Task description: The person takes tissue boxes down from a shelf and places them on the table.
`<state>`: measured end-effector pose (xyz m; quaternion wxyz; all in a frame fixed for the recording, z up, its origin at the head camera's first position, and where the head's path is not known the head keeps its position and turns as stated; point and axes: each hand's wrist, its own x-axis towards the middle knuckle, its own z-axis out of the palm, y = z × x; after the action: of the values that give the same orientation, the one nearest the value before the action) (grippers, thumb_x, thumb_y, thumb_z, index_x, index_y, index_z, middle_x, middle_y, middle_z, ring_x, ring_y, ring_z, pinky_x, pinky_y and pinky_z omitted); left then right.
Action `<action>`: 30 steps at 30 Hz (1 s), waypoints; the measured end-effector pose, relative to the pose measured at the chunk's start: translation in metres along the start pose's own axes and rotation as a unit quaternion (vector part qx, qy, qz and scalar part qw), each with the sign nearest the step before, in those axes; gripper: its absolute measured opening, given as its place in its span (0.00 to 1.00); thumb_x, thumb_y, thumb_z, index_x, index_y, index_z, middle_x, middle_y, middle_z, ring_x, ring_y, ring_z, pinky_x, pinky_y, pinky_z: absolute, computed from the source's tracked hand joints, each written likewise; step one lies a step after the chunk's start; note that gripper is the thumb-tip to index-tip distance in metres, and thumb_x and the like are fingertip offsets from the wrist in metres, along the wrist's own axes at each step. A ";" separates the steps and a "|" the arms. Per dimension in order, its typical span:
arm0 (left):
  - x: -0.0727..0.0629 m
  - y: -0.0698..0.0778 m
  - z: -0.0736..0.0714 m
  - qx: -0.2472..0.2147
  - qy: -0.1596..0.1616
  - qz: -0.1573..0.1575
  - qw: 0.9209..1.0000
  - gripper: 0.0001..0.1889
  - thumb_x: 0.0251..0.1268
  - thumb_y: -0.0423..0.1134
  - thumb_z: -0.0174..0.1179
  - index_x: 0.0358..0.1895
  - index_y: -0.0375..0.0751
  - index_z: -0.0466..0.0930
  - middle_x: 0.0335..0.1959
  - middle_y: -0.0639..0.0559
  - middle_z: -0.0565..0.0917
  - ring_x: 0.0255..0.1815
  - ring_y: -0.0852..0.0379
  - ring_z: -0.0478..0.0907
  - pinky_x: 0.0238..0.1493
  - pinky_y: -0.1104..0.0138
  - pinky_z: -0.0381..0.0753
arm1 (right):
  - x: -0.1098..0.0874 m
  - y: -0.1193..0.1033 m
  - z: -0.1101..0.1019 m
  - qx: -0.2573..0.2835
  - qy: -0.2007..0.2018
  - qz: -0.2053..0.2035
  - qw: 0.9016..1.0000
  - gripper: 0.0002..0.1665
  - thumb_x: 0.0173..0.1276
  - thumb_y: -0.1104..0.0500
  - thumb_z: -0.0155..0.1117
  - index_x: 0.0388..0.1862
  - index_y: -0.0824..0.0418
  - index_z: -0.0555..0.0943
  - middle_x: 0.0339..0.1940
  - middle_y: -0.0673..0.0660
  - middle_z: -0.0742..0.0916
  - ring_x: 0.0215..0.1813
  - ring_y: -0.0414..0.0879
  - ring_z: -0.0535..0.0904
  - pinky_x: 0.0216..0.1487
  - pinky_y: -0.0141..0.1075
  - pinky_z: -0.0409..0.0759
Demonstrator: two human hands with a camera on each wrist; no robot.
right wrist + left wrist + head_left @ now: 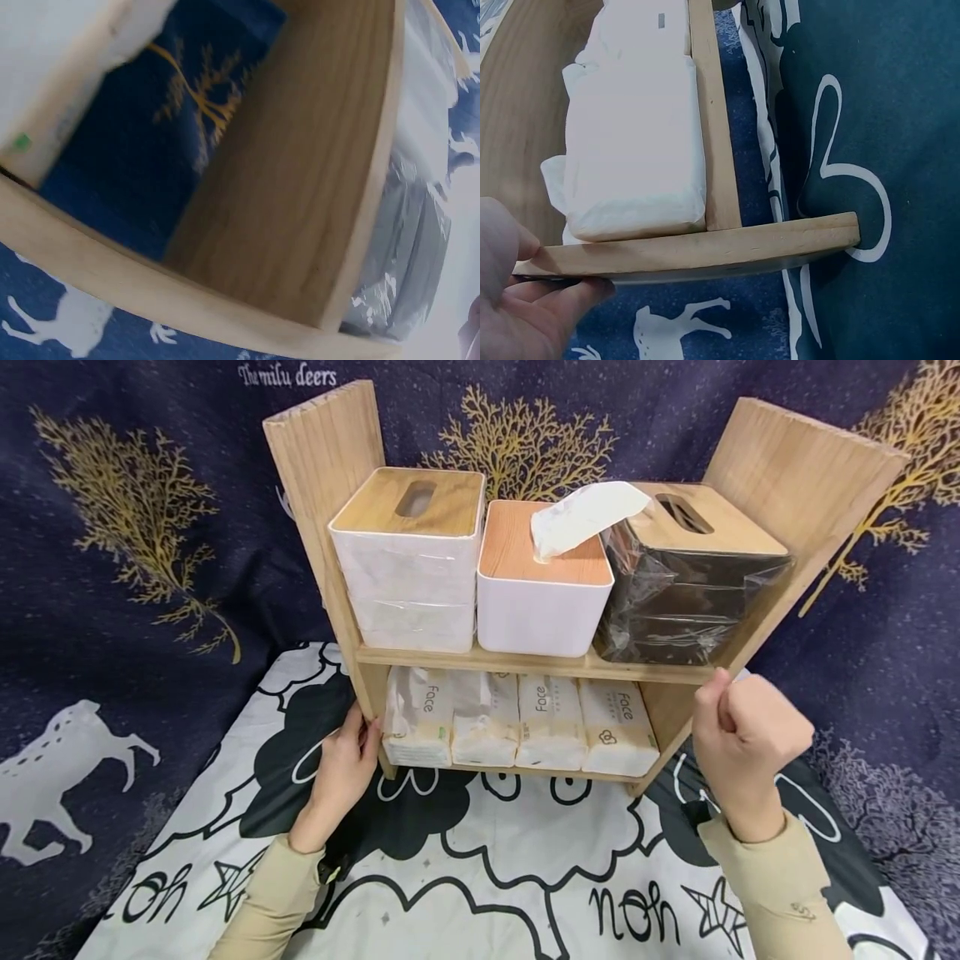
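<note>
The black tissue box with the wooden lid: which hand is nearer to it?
The right hand: in the head view it shows just below and right of the black tissue box, while the left hand grips the left side panel, lower and across from it.

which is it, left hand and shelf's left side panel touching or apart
Touching: the left wrist view shows the left hand pinching the left side panel from both faces.

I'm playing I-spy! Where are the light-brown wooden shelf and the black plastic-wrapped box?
Light-brown wooden shelf point(472, 662), head view: front edge of its middle board.
Black plastic-wrapped box point(690, 606), head view: middle of its front.
</note>
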<state>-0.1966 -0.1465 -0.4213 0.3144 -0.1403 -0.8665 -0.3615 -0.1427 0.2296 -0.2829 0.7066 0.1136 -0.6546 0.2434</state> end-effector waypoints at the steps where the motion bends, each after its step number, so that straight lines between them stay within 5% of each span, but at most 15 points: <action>1: 0.000 0.000 0.000 -0.001 0.000 0.000 1.000 0.16 0.68 0.30 0.57 0.56 0.31 0.72 0.30 0.37 0.83 0.26 0.48 0.80 0.24 0.57 0.76 | 0.005 0.000 0.002 -0.004 0.009 0.007 1.000 0.28 0.55 0.70 0.54 0.06 0.60 0.50 0.08 0.58 0.55 0.17 0.49 0.46 0.28 0.32 0.41; 4: 0.000 0.001 0.000 -0.001 0.000 -0.001 1.000 0.16 0.68 0.30 0.56 0.57 0.30 0.72 0.30 0.36 0.83 0.26 0.48 0.80 0.23 0.57 0.76 | 0.022 -0.002 0.009 -0.001 0.030 0.021 0.999 0.22 0.56 0.66 0.55 0.08 0.65 0.57 0.10 0.63 0.61 0.19 0.59 0.54 0.32 0.31 0.52; 7: 0.000 0.000 0.000 0.002 0.002 0.000 1.000 0.16 0.68 0.29 0.56 0.56 0.29 0.72 0.30 0.35 0.83 0.26 0.47 0.80 0.23 0.57 0.76 | 0.038 -0.004 0.017 0.015 0.023 0.026 0.999 0.15 0.57 0.61 0.58 0.18 0.70 0.69 0.20 0.68 0.73 0.31 0.67 0.64 0.46 0.36 0.61; 11: 0.000 -0.001 0.001 0.005 0.007 0.002 1.000 0.15 0.68 0.29 0.56 0.56 0.29 0.72 0.29 0.36 0.82 0.25 0.48 0.80 0.22 0.57 0.76 | 0.054 -0.003 0.026 0.025 -0.036 0.034 0.998 0.23 0.57 0.50 0.59 0.37 0.70 0.76 0.44 0.64 0.81 0.51 0.62 0.69 0.62 0.42 0.58; 15: 0.000 0.000 0.001 0.006 0.009 0.001 1.000 0.15 0.68 0.28 0.56 0.56 0.29 0.72 0.29 0.36 0.82 0.25 0.47 0.80 0.22 0.57 0.76 | 0.060 -0.005 0.035 0.015 -0.094 0.033 0.995 0.32 0.55 0.43 0.58 0.48 0.68 0.75 0.57 0.57 0.76 0.62 0.54 0.65 0.69 0.44 0.53; 30: -0.001 0.000 0.003 -0.001 0.007 -0.006 1.000 0.15 0.68 0.30 0.56 0.55 0.31 0.73 0.33 0.32 0.84 0.31 0.43 0.83 0.26 0.53 0.79 | 0.060 -0.007 0.051 -0.096 -0.178 0.048 0.978 0.44 0.56 0.30 0.57 0.58 0.62 0.71 0.60 0.66 0.70 0.70 0.55 0.58 0.77 0.48 0.36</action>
<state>-0.1968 -0.1443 -0.4232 0.3182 -0.1328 -0.8648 -0.3649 -0.1823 0.2113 -0.2166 0.5742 0.0548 -0.7948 0.1889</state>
